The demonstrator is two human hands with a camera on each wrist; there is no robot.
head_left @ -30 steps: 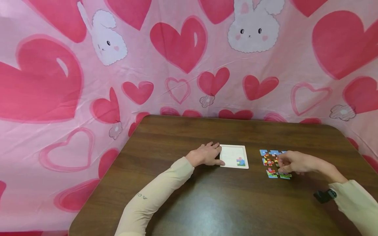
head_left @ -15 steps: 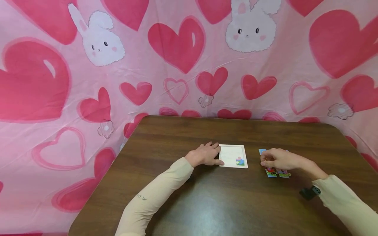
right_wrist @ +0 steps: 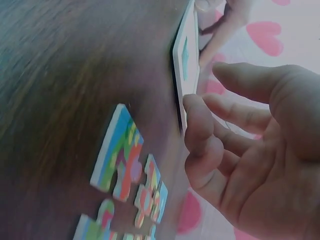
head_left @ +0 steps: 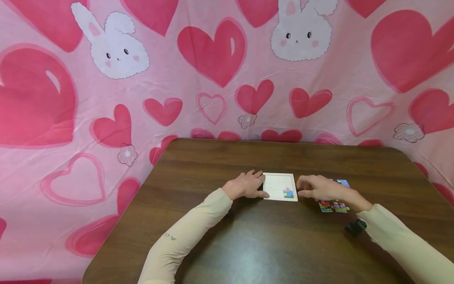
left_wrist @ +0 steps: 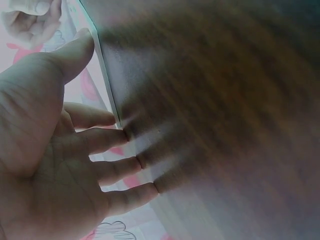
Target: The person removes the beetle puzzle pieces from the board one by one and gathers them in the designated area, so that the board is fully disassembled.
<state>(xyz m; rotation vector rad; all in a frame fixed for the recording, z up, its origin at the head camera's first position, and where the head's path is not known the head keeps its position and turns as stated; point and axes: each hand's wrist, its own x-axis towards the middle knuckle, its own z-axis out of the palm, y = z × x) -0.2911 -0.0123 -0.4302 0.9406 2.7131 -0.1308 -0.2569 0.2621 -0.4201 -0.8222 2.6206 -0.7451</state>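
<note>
A shallow white puzzle tray (head_left: 278, 174) lies flat on the table, with one blue, green and pink jigsaw piece (head_left: 289, 193) in its near right corner. My left hand (head_left: 245, 185) rests at the tray's left edge, fingers spread, thumb on the near left corner. At the right side of the tray hovers my right hand (head_left: 317, 187). Its fingers are bent, and the right wrist view shows thumb and index finger apart with no piece between them. Beneath and beyond it, several loose jigsaw pieces (right_wrist: 120, 155) lie in rows, partly hidden in the head view.
The dark wooden table (head_left: 213, 161) has rounded far corners. A pink cloth (head_left: 213, 110) printed with hearts and rabbits hangs behind it and along the left. A small black device (head_left: 356, 228) sits at the right wrist.
My right hand has moved left from over the loose pieces to the tray's right edge, uncovering pieces at the right. The left hand and tray have stayed put.
</note>
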